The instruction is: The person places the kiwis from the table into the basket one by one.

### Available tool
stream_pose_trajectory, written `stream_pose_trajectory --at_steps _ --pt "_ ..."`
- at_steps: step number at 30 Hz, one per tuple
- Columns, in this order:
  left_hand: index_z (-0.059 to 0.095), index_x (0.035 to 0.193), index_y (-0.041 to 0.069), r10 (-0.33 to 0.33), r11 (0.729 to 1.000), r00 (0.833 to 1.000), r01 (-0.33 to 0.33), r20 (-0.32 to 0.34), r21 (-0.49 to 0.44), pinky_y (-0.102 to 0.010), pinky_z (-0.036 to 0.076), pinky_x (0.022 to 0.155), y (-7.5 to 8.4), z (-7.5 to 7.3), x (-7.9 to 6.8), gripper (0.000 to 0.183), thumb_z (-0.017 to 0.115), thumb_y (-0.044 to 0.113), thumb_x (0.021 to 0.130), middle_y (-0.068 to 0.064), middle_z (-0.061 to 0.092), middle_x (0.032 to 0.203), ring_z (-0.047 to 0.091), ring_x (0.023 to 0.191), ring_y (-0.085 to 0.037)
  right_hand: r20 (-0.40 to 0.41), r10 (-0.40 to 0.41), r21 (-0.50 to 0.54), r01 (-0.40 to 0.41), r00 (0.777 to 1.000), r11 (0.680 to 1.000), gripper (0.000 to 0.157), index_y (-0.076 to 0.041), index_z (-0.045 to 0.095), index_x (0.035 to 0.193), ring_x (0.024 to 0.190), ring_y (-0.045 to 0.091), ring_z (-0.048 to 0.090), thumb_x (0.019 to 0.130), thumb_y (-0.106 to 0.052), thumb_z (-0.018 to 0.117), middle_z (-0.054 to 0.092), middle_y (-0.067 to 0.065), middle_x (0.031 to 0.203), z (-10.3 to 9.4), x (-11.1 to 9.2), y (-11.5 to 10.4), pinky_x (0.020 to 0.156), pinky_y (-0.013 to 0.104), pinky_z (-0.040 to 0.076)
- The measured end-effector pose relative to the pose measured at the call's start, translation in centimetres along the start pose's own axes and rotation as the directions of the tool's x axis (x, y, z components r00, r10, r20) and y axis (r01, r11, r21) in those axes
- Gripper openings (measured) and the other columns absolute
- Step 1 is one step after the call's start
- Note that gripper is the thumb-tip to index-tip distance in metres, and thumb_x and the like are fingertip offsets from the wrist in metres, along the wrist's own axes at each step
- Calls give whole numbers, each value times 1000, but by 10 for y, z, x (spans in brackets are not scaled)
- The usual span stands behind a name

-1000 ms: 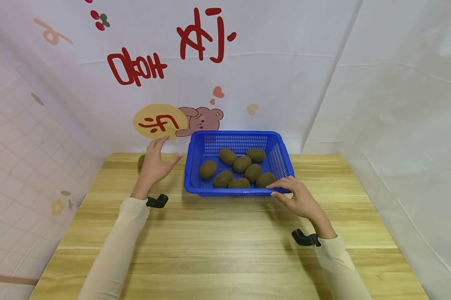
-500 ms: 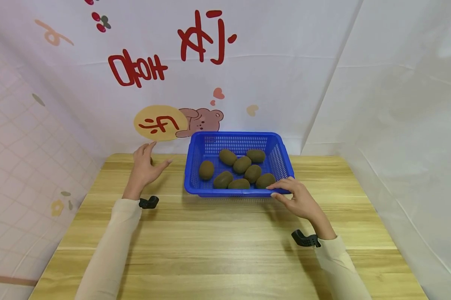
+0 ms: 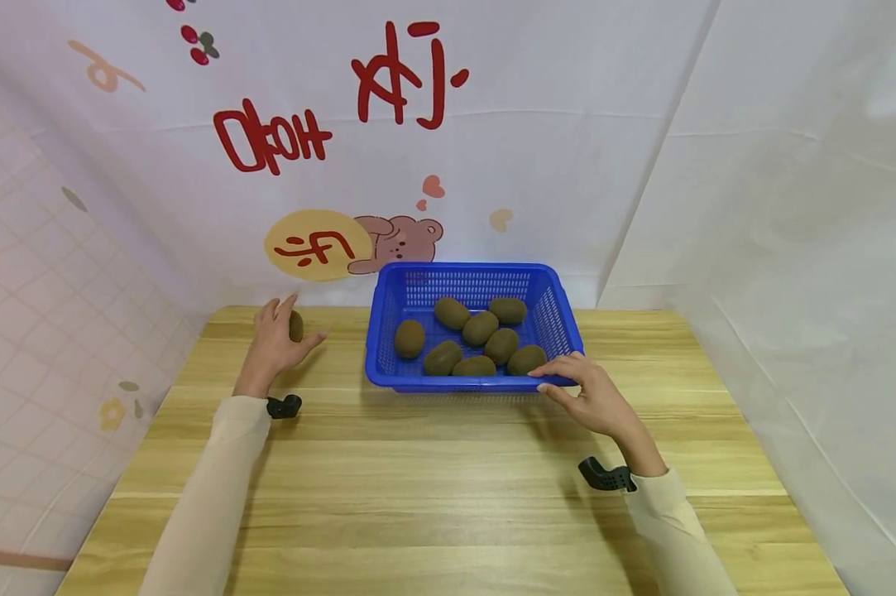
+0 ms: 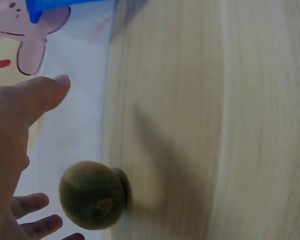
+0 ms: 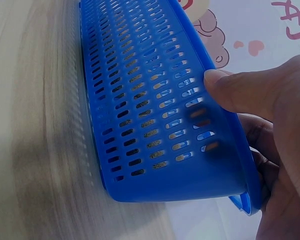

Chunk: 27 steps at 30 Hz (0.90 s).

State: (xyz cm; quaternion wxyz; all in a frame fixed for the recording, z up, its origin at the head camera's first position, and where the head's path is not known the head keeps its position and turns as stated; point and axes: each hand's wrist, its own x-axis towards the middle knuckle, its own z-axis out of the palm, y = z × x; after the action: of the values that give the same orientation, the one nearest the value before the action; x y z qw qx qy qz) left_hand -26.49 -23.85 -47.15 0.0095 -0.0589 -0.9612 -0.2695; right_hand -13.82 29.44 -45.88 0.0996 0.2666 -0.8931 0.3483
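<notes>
A brown kiwi (image 3: 296, 325) stands on the table left of the blue basket. My left hand (image 3: 272, 343) hovers beside it with thumb and fingers spread. In the left wrist view a gap shows between the thumb and the kiwi (image 4: 91, 196), and the fingertips (image 4: 42, 226) are near its far side. The blue plastic basket (image 3: 462, 382) holds several kiwis (image 3: 409, 338). At its front right corner, my right hand (image 3: 589, 396) grips the rim, the thumb outside the wall and the fingers over the inside. In the right wrist view those fingers are partly hidden behind the rim (image 5: 225, 107).
The wood-grain table (image 3: 433, 497) stretches in front of the basket. A white printed cloth (image 3: 552, 149) hangs right behind the table, with further cloth along the left and right sides. A black wrist mount (image 3: 606, 475) sits on each forearm.
My left hand has moved left and slightly toward me, lowering beside the lone kiwi, which now shows between thumb and fingers. My right hand stays on the basket's rim.
</notes>
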Motion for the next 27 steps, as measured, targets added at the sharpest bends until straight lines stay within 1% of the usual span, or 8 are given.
stream_pose_trajectory --at_steps 5,10,13,16,18,22,27 --pt "15 164 5 -7 1000 999 7 42 -2 -79 30 110 -9 2 2 93 68 42 97 -35 10 164 11 150 -59 -3 -12 -2 12 1000 1000 24 -18 77 115 95 24 61 92 -11 76 75 -5 105 0 0 1 77 40 49" --pt "23 161 -1 -15 1000 999 15 49 -3 -75 31 114 -15 6 3 82 66 32 99 -37 18 161 22 147 -58 1 -10 -4 10 1000 1000 24 -20 77 115 96 22 61 93 -12 76 75 -5 105 0 0 0 77 38 49" --pt "28 159 -3 -11 1000 999 11 32 -3 -72 33 114 -18 8 3 74 64 22 100 -36 22 159 28 144 -57 0 -13 -10 13 1000 1000 24 -20 77 116 96 17 60 93 -12 76 75 -6 106 0 0 0 77 35 49" --pt "30 158 -3 -14 1000 1000 15 17 -10 -72 34 114 -20 8 2 68 61 15 100 -36 22 159 31 142 -59 -1 -14 -9 14 1000 1000 24 -20 77 115 97 13 59 92 -12 77 75 -6 106 -1 1 -1 77 33 48" --pt "30 158 -3 -17 1000 1000 17 8 -18 -72 34 113 -21 9 1 67 60 11 100 -37 23 158 32 141 -59 0 -16 -7 16 1000 1000 24 -20 77 115 96 12 59 92 -12 77 75 -6 105 -1 1 -1 77 33 48" --pt "33 156 -4 -13 1000 1000 13 -17 -22 -72 35 113 -24 10 1 64 61 9 99 -38 27 155 35 138 -59 -1 -13 0 13 1000 1000 24 -20 77 115 95 13 58 92 -12 77 74 -6 104 -1 1 -2 77 34 48" --pt "38 154 -3 -5 1000 999 4 -51 -25 -73 36 111 -25 11 0 63 62 9 98 -36 32 152 38 136 -59 -3 -13 -3 13 1000 1000 25 -20 77 115 95 10 57 92 -11 77 74 -7 104 -1 1 -2 77 30 47"
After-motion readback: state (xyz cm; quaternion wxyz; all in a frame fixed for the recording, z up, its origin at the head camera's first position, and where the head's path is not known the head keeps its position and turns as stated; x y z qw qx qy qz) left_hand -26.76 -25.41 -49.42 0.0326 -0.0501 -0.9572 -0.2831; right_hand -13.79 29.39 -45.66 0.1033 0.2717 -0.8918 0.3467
